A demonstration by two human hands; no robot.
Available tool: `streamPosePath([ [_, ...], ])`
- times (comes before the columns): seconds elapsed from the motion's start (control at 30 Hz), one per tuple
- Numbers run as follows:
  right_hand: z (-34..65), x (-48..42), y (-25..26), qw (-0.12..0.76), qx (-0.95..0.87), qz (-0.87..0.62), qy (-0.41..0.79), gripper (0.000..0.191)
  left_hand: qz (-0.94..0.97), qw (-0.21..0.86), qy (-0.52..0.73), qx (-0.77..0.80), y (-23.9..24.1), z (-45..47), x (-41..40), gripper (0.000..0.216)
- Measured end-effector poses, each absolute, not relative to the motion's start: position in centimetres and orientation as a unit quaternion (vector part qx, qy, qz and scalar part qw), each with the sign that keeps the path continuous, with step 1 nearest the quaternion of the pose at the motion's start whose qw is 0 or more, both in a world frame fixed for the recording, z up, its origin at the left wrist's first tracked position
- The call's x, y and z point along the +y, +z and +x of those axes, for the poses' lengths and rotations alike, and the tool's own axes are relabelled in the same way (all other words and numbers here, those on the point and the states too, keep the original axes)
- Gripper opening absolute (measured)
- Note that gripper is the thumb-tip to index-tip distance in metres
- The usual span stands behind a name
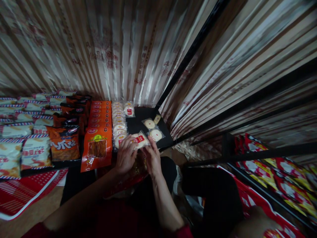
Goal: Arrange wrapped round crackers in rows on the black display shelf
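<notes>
My left hand (126, 156) and my right hand (152, 156) hold a clear-wrapped pale round cake packet with a red label (141, 140) between them, at the front edge of a black shelf (138, 120). The fingers of both hands are bent around its near side. Just left of it runs a row of similar wrapped cakes (119, 120), and one more packet (129, 109) lies flat behind. To the right, two loose wrapped cakes (149, 124) (156, 135) rest on the shelf beside a small pale packet (157, 118).
Orange snack packs (97, 135), dark orange bags (64, 142) and white bags (36, 150) fill the shelf leftward. Black bars (195, 43) cross before a pleated curtain (111, 43). Red baskets (32, 190) stand below. Red-yellow bags (284, 178) lie on the right shelf.
</notes>
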State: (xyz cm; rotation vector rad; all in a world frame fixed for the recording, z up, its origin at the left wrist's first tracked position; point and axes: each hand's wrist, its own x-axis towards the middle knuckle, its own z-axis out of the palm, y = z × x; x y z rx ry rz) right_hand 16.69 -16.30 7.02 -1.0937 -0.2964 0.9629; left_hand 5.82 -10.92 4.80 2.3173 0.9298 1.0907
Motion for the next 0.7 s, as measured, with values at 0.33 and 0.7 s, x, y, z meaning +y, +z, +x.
streamPosePath([
  [0.33,18.2,-15.8,6.1,0.714,-0.093,-0.556,0.415,0.045,0.829,0.212,0.393,0.335,5.1,5.5,-10.4,0.023],
  [0.7,20.3,-16.0,6.7,0.677,-0.129,-0.534,0.49,0.038,0.796,0.424,0.332,0.276,6.0,5.3,-8.3,0.023],
])
